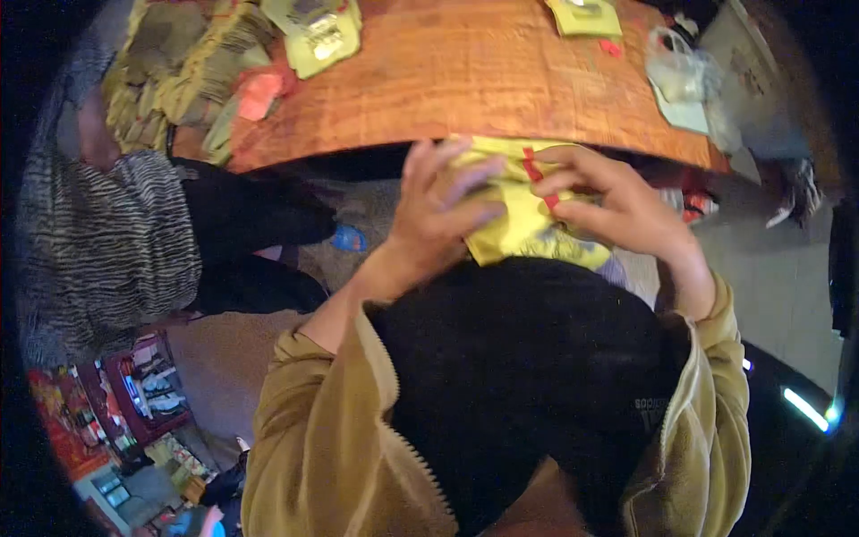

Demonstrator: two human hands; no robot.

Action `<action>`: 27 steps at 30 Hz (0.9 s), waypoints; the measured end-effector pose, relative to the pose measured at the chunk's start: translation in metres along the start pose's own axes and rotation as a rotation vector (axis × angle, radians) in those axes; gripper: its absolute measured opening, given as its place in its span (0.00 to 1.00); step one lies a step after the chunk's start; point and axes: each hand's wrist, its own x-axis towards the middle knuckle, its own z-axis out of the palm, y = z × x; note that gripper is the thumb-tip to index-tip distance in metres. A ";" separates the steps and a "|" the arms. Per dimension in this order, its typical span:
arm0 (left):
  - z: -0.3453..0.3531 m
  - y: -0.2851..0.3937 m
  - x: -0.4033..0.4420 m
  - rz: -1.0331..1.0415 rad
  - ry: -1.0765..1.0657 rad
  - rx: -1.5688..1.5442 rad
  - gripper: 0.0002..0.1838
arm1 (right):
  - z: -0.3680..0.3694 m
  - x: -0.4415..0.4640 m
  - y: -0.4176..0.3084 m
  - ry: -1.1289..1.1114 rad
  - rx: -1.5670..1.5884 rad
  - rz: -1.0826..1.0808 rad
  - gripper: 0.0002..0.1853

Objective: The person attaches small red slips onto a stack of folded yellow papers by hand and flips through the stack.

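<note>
On my lap, at the near edge of the table, lies a sheet or bundle of yellow paper (514, 228) with dark print along its lower edge. A narrow red strip (539, 179) runs down it. My right hand (622, 201) has its bent fingers and thumb closed on the paper at the strip. My left hand (443, 201) is blurred by motion over the paper's left side, its fingers apart; whether they touch the paper is unclear.
The wooden table (438, 80) carries yellow paper stacks (324, 40), a red-pink piece (261, 92), bundled yellowish papers (192, 76) and a plastic bag (682, 76). A person in a striped top (125, 242) is close on my left. A blue slipper (349, 238) is on the floor.
</note>
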 end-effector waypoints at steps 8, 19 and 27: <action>-0.041 -0.041 0.022 -0.711 0.391 -0.432 0.13 | -0.014 0.001 0.017 0.401 0.011 0.048 0.27; 0.034 -0.108 -0.001 -1.015 0.652 -0.484 0.39 | 0.056 0.016 0.041 0.448 -1.071 -0.119 0.49; 0.029 -0.002 -0.010 -0.410 -0.043 0.172 0.63 | 0.055 0.022 0.061 0.496 -0.945 -0.318 0.41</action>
